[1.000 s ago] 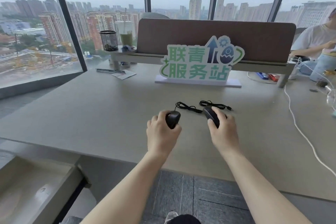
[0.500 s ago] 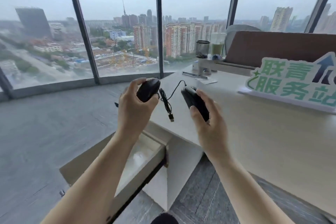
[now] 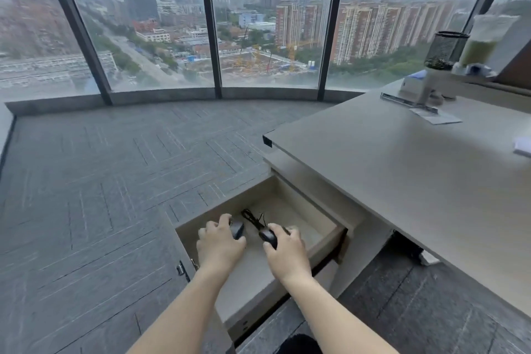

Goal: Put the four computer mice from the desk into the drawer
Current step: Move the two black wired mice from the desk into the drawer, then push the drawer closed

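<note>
The beige drawer [image 3: 330, 234] stands pulled out below the desk's left end. Both my hands are down inside it. My left hand [image 3: 219, 244] is closed over a black wired mouse [image 3: 237, 229]. A second black wired mouse [image 3: 268, 236] sits under the fingers of my right hand [image 3: 287, 253]. Their black cables [image 3: 254, 218] lie tangled on the drawer floor just beyond the mice. No other mice show in the drawer or on the visible part of the desk.
The grey desk [image 3: 402, 169] runs along the right, overhanging the drawer. At its far end stand a mesh pen cup [image 3: 444, 50], a cup of green drink [image 3: 482, 40] and some papers [image 3: 436, 116]. Grey carpet floor and floor-to-ceiling windows lie to the left and ahead.
Both hands lifted the two mice off the desk, carried them left, and lowered them into the open drawer. My view turned left from the desk to the drawer.
</note>
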### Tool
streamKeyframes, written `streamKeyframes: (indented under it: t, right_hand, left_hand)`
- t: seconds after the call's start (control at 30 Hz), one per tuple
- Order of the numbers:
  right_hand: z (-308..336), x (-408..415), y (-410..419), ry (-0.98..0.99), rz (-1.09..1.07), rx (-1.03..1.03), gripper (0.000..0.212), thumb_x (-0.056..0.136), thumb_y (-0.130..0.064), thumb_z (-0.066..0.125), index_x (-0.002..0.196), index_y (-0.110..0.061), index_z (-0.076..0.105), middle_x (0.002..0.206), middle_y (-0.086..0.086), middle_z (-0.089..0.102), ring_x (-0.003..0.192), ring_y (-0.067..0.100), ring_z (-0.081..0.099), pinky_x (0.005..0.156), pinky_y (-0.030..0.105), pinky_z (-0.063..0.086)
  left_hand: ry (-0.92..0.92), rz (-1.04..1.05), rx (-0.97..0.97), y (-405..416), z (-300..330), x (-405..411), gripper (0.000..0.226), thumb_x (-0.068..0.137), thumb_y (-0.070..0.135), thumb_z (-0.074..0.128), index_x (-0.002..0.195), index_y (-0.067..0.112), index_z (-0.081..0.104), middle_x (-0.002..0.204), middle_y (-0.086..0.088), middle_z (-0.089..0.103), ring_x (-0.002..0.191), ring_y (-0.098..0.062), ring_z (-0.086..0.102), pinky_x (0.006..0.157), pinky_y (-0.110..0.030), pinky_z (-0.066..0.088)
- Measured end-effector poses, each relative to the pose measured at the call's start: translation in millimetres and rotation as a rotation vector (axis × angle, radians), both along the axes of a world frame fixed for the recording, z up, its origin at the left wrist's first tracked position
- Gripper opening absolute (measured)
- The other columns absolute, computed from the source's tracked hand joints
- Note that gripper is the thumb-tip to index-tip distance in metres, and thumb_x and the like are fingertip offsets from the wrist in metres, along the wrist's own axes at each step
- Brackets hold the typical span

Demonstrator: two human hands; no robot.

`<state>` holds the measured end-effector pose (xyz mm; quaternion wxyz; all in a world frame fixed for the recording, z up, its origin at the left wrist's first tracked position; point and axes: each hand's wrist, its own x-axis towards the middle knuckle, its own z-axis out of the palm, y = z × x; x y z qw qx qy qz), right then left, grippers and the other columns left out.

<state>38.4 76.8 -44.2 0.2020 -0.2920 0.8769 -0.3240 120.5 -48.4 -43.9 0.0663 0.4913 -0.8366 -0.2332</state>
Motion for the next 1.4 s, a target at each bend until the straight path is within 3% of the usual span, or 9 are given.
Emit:
streamKeyframes:
  t: [0.17, 0.37, 0.57, 0.67, 0.77, 0.9, 1.07, 1.23, 1.4]
  right_hand:
    - [-28.3, -2.5, -34.1, 0.111, 0.113, 0.340, 0.045, 0.097, -0.032, 0.046, 0.141, -0.031, 0.040, 0.136, 0.015, 0.042, 0.117, 0.034, 0.052, 0.101, 0.044, 0.044]
    - [-54.8, -10.6, -47.0, 0.160, 0.227, 0.648, 0.063, 0.091, -0.028, 0.055, 0.146, -0.028, 0.024, 0.135, 0.016, 0.047, 0.115, 0.034, 0.056, 0.090, 0.043, 0.047]
    - [-49.3, -10.1, -42.3, 0.140, 0.242, 0.566, 0.054, 0.093, -0.040, 0.049, 0.142, -0.024, 0.033, 0.134, 0.013, 0.054, 0.120, 0.034, 0.054, 0.092, 0.041, 0.046]
    - [-30.3, -2.6, -23.1, 0.134, 0.179, 0.257, 0.043, 0.095, -0.034, 0.044, 0.136, -0.023, 0.046, 0.130, 0.007, 0.057, 0.118, 0.029, 0.053, 0.091, 0.040, 0.047]
    - [-17.8, 12.3, 9.3, 0.158, 0.112, -0.023, 0.027, 0.095, -0.030, 0.047, 0.116, -0.024, 0.062, 0.109, -0.004, 0.066, 0.099, 0.016, 0.060, 0.082, 0.036, 0.052]
    - [-23.4, 45.5, 47.9, 0.050, 0.102, -0.144, 0.016, 0.094, -0.030, 0.050, 0.090, -0.024, 0.064, 0.083, -0.009, 0.067, 0.079, 0.010, 0.061, 0.074, 0.036, 0.054]
    - [-40.8, 91.7, 68.7, -0.074, 0.171, -0.165, 0.026, 0.089, -0.051, 0.056, 0.091, -0.027, 0.064, 0.086, -0.009, 0.067, 0.081, 0.008, 0.062, 0.076, 0.031, 0.055]
    - [-53.0, 126.8, 72.7, -0.099, 0.265, -0.089, 0.062, 0.065, -0.080, 0.060, 0.107, -0.035, 0.055, 0.102, -0.012, 0.063, 0.091, 0.006, 0.061, 0.079, 0.029, 0.052]
    - [-61.6, 134.0, 64.7, -0.061, 0.162, -0.088, 0.032, 0.078, -0.053, 0.067, 0.097, -0.034, 0.051, 0.095, -0.012, 0.065, 0.082, 0.008, 0.063, 0.074, 0.035, 0.056]
  left_hand:
    - [-0.304, -0.041, -0.026, -11.8, -42.8, -8.3, 0.047, 0.086, 0.035, 0.056, 0.130, 0.022, 0.044, 0.133, -0.012, 0.047, 0.123, -0.033, 0.042, 0.093, -0.040, 0.042]
    - [-0.419, -0.052, 0.118, -23.7, -67.0, -20.4, 0.053, 0.085, 0.030, 0.063, 0.131, 0.018, 0.041, 0.136, -0.013, 0.038, 0.124, -0.034, 0.039, 0.089, -0.041, 0.048]
    - [-0.392, -0.079, 0.186, -26.0, -66.2, -15.1, 0.066, 0.079, 0.045, 0.069, 0.131, 0.014, 0.041, 0.136, -0.015, 0.041, 0.125, -0.038, 0.047, 0.096, -0.043, 0.045]
    - [-0.229, -0.066, 0.100, -26.4, -45.9, -8.7, 0.055, 0.085, 0.048, 0.057, 0.128, 0.015, 0.047, 0.134, -0.013, 0.048, 0.122, -0.037, 0.051, 0.096, -0.043, 0.046]
    - [0.148, -0.030, -0.053, -28.7, -18.1, 14.4, 0.043, 0.090, 0.036, 0.051, 0.129, 0.018, 0.055, 0.130, -0.008, 0.057, 0.118, -0.030, 0.055, 0.093, -0.041, 0.047]
    - [0.486, 0.118, -0.146, -28.3, -5.5, 67.4, 0.031, 0.092, 0.020, 0.051, 0.119, 0.013, 0.064, 0.120, -0.009, 0.064, 0.107, -0.025, 0.060, 0.087, -0.042, 0.051]
    - [0.550, 0.372, 0.180, -12.5, -23.2, 120.4, 0.040, 0.094, 0.023, 0.048, 0.131, 0.009, 0.053, 0.129, -0.009, 0.058, 0.115, -0.028, 0.057, 0.095, -0.043, 0.047]
    - [0.759, 0.464, 0.659, 21.8, -37.0, 133.3, 0.040, 0.098, 0.029, 0.041, 0.134, 0.012, 0.049, 0.122, -0.006, 0.058, 0.112, -0.026, 0.057, 0.096, -0.044, 0.048]
    - [0.890, 0.422, 0.887, 46.9, -31.4, 118.5, 0.035, 0.101, 0.034, 0.031, 0.113, 0.023, 0.061, 0.105, 0.007, 0.067, 0.102, -0.013, 0.061, 0.088, -0.033, 0.047]
